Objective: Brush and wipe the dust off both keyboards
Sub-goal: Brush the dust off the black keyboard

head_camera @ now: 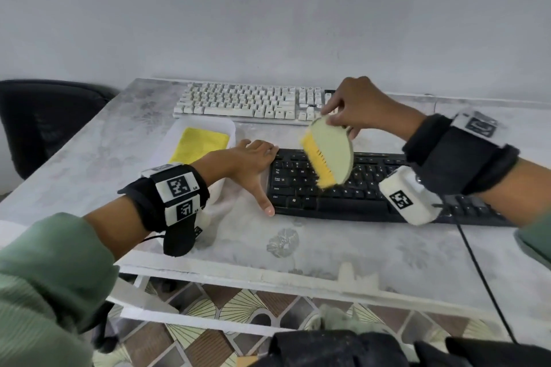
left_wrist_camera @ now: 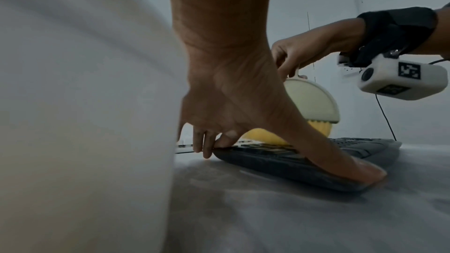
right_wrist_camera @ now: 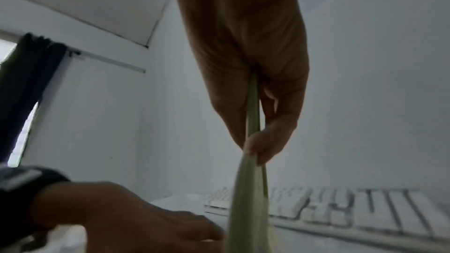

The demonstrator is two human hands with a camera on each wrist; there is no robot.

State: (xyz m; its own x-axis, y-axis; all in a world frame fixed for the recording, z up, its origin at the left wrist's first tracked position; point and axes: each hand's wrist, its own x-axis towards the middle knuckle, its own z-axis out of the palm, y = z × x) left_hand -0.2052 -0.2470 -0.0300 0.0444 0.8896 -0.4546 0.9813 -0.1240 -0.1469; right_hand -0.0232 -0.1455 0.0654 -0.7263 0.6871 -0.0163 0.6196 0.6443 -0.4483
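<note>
Your right hand pinches the brush by its thin handle — light, soft bristles; left hand, spread, braces the black keyboard.

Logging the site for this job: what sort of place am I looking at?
Probably a home or small office room at a desk: two keyboards, white and black, lie on a marble-patterned table, a black office chair beside it, patterned tile floor below.
</note>
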